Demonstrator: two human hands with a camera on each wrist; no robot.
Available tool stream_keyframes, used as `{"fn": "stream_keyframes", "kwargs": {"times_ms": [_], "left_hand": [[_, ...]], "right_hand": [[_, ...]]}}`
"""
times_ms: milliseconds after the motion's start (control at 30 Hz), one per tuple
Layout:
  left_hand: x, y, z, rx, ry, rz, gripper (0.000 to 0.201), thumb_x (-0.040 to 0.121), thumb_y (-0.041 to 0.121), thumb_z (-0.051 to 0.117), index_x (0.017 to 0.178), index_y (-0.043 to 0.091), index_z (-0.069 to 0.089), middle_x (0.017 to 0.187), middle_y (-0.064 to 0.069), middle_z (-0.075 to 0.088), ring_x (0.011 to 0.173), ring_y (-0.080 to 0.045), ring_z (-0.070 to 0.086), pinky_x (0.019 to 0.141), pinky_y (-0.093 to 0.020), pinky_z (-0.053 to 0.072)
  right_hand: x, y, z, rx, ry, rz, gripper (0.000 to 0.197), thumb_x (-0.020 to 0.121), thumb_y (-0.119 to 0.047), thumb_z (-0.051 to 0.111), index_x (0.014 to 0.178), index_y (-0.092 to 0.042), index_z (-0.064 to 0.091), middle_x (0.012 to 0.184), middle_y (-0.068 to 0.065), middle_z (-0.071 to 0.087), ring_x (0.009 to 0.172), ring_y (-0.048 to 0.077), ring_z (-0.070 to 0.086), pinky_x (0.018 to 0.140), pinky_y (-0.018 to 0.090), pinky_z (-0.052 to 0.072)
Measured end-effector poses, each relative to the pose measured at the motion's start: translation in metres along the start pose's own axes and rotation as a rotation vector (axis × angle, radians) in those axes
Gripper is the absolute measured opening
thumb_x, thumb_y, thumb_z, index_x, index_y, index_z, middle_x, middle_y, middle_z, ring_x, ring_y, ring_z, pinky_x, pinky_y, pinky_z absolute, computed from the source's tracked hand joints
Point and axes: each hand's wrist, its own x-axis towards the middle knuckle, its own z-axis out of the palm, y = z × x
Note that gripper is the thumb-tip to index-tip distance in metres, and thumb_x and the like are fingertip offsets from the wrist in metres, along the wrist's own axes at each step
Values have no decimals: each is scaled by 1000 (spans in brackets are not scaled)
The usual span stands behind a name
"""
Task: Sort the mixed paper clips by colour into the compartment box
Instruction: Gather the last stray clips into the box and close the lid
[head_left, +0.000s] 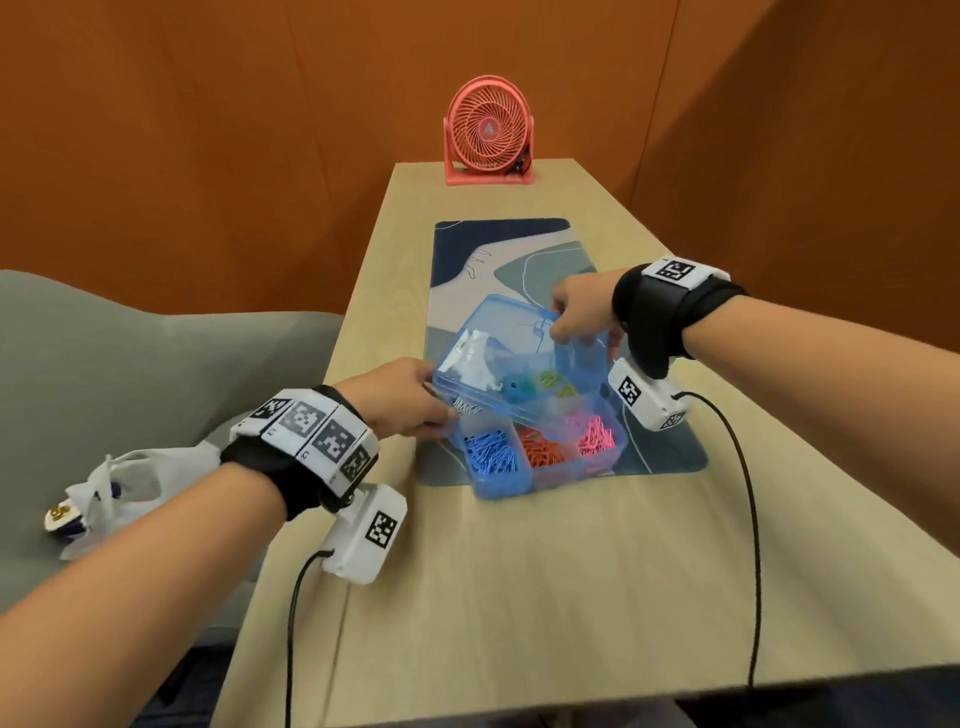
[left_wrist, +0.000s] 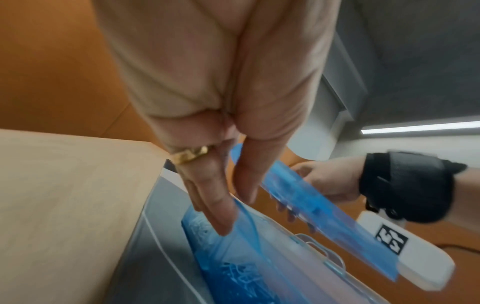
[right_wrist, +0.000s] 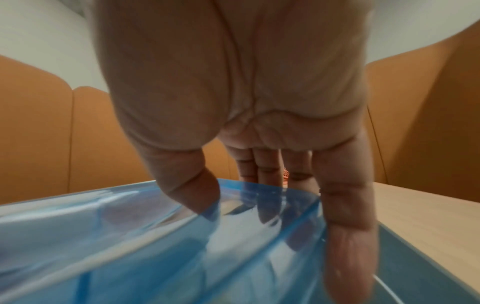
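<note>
A clear blue compartment box (head_left: 498, 483) stands on the desk mat. Its front cells hold blue clips (head_left: 488, 452), orange clips (head_left: 545, 452) and pink clips (head_left: 592, 434); yellow-green clips (head_left: 553, 382) show behind, under the lid. The blue lid (head_left: 519, 332) is raised at a slant over the back half. My right hand (head_left: 566, 325) pinches its far right corner, thumb on one face, fingers (right_wrist: 267, 205) showing through the plastic lid (right_wrist: 130, 236). My left hand (head_left: 441, 410) holds the box's left wall (left_wrist: 249, 230) between thumb and fingers (left_wrist: 221, 216).
A patterned desk mat (head_left: 509, 249) lies on the narrow wooden table (head_left: 519, 597). A pink fan (head_left: 488, 130) stands at the far end. Left of the table is a grey chair (head_left: 156, 364) with a white bag (head_left: 119, 488). Black cables (head_left: 748, 519) trail from both wrists.
</note>
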Motion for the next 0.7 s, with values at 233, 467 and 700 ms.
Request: {"fn": "stream_keyframes", "kwargs": {"times_ms": [233, 467, 700], "left_hand": [[-8, 0, 7, 63, 195, 27, 49, 84, 26, 69, 124, 17, 42, 107, -8, 57, 94, -21, 60, 77, -34, 55], [-15, 6, 17, -141, 285, -34, 25, 94, 24, 48, 108, 7, 61, 108, -15, 59, 85, -21, 53, 61, -28, 46], [-17, 0, 22, 18, 303, -3, 18, 96, 16, 47, 109, 12, 59, 91, -6, 57, 75, -19, 56, 70, -33, 54]], "right_hand": [[-32, 3, 14, 116, 29, 66, 25, 91, -18, 55, 103, 3, 59, 88, 12, 65, 77, 29, 69, 37, 25, 50], [-48, 2, 33, 71, 75, 102, 25, 94, -23, 49, 95, 0, 58, 96, 17, 66, 59, 24, 57, 55, 30, 48], [-47, 2, 41, -58, 133, 139, 28, 91, -27, 53, 69, -10, 48, 72, 6, 54, 62, 20, 51, 49, 24, 37]]}}
